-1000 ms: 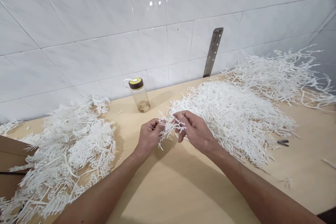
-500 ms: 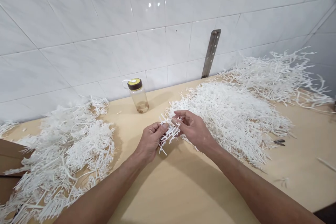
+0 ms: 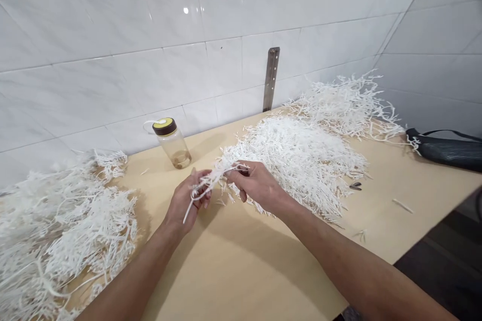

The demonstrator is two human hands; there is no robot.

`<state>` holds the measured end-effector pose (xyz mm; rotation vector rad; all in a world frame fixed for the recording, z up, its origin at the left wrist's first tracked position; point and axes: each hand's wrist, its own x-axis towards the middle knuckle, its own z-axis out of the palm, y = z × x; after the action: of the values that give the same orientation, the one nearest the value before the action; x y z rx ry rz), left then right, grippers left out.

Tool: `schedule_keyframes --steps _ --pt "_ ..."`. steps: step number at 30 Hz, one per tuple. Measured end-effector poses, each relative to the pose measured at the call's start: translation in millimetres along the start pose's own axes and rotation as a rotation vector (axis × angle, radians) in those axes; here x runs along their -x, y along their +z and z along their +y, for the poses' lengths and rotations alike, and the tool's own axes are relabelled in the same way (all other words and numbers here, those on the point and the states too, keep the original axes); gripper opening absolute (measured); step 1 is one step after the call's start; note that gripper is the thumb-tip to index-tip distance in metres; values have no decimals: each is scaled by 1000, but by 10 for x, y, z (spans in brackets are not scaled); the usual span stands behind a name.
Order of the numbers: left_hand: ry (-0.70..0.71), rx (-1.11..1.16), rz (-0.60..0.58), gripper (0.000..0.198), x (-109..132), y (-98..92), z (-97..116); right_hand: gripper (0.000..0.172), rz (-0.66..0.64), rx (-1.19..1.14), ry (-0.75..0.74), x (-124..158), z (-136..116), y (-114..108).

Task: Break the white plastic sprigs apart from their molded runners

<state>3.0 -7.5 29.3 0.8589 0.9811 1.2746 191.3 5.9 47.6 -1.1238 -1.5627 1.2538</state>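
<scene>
White branched sprigs [image 3: 217, 174], seemingly plastic, stretch between my hands above the wooden table. My right hand [image 3: 258, 185] pinches their upper end between thumb and fingers. Beneath the stem end is my left hand [image 3: 184, 203], its thumb raised and its fingers apart. The stem crosses in front of that palm, and the left fingertips are a little blurred. Just behind my right hand spreads a big heap of small white sprigs [image 3: 301, 160]. To the left of my left hand lies another pile of longer white branches [image 3: 94, 225].
A clear bottle [image 3: 175, 148] with a yellow and black lid stands behind my left hand. A metal strip [image 3: 271, 79] leans on the tiled wall. At right are more white branches [image 3: 342, 105], a black bag [image 3: 448, 150], a small dark tool [image 3: 355, 186] and a white stick [image 3: 402, 205].
My left hand has loosened its grip and moved down from the sprigs, while my right hand still pinches them. The view has turned right, bringing the black bag into sight.
</scene>
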Motion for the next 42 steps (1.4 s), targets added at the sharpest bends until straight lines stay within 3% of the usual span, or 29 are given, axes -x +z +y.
schedule_keyframes --steps 2,6,7,9,11,14,16,18,19,21,24,27,35,42 --pt "-4 65 45 38 -41 -38 -2 28 7 -14 22 32 -46 14" --pt "-18 101 151 38 -106 -128 9 30 -326 -34 -18 148 -127 83" --pt "-43 105 123 37 -115 -145 11 31 -398 -58 -39 164 -141 84" --pt "-43 111 124 34 -126 -160 12 35 -442 -93 -73 143 -161 14" --pt "-23 101 130 31 -128 -147 11 38 -314 -100 -109 46 -177 -194" --pt "-55 61 145 32 -116 -97 21 41 172 -169 -202 -174 -193 -720" --pt "-73 38 146 33 -101 -66 35 48 387 -137 -274 -296 -184 -1048" --pt "-70 21 142 32 -87 -49 45 52 490 -138 -307 -361 -146 -1208" --pt "-72 15 138 31 -81 -47 46 57 455 -174 -292 -373 -116 -1209" --pt "-73 3 126 30 -74 -56 39 65 309 -239 -249 -367 -50 -1080" --pt "-73 -30 111 32 -68 -78 11 64 150 -347 -220 -322 20 -767" --pt "-63 -74 104 36 -55 -81 -11 60 79 -388 -192 -277 41 -543" --pt "-18 -202 111 42 50 39 -1 48 -70 -372 -137 -225 84 -225" --pt "138 -437 24 32 122 174 -15 46 -179 -316 -91 -160 163 48"
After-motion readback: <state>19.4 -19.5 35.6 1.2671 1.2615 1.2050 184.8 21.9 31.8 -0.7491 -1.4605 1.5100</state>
